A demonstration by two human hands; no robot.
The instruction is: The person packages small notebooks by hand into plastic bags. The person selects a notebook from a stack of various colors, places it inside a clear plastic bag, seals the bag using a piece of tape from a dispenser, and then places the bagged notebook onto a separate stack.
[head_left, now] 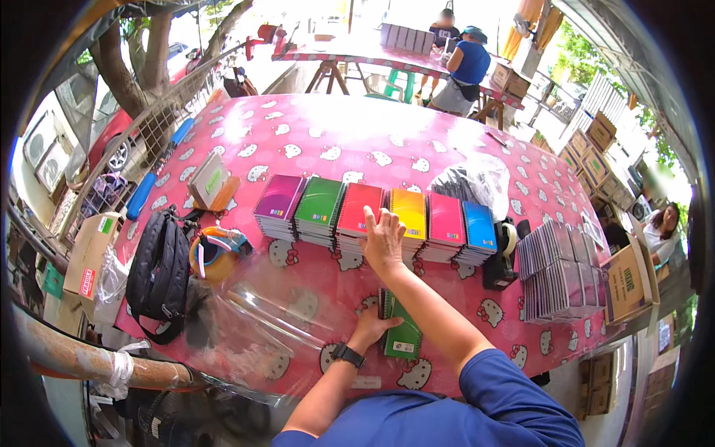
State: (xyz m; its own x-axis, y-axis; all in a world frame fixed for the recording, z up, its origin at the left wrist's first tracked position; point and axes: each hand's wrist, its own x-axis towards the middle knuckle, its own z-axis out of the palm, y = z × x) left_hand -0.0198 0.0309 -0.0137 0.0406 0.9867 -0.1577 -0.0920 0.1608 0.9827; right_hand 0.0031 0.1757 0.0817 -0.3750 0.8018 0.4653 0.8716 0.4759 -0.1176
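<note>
A row of spiral notebook stacks crosses the table: purple, green, red, yellow, pink and blue. My right hand reaches over the red stack's right side, its fingers stretched out and fingertips touching the top notebook. Close to my body, my left hand grips a green notebook by its left side, thumb across the cover. A label shows on that cover. My right forearm passes just above it and hides part of its right edge.
A black backpack and tape rolls lie left. On the right stand a tape dispenser, bundled notebooks and an open carton. Plastic film covers the near left table. Other people are beyond.
</note>
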